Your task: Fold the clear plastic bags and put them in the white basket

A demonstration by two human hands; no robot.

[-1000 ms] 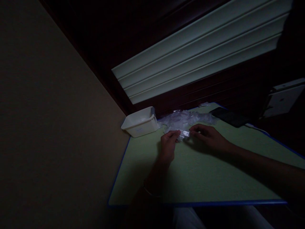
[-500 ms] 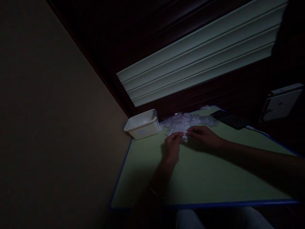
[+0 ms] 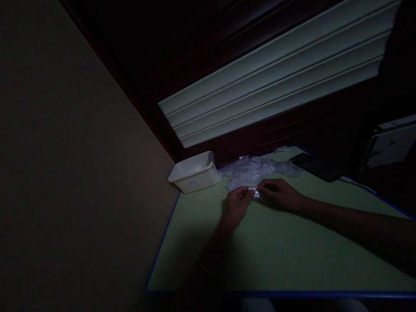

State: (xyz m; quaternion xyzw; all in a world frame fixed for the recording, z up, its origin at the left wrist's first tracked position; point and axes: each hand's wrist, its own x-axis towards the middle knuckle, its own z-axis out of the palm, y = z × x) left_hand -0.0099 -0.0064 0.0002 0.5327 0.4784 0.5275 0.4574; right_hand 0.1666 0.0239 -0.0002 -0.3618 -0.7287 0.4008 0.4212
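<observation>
A small clear plastic bag [image 3: 256, 196] is pinched between my two hands over the green table [image 3: 279, 251]. My left hand [image 3: 237, 206] is closed on its left end, thumb and fingers together. On its right edge my right hand [image 3: 279, 193] is closed as well, fingertips pinched. Just behind the hands lies a loose heap of clear plastic bags [image 3: 248, 169]. The view is dark, so what the small bag contains cannot be made out.
A white plastic bin [image 3: 195, 175] stands at the table's back left corner, beside the wall. At the back right lies a dark flat device [image 3: 318, 167] with a pale cable [image 3: 357, 184]. A white object [image 3: 391, 145] is at the far right.
The view has shifted slightly. Both hands are still on the small bag, which now sits a little lower and further right in view, with its shiny part turned differently.
</observation>
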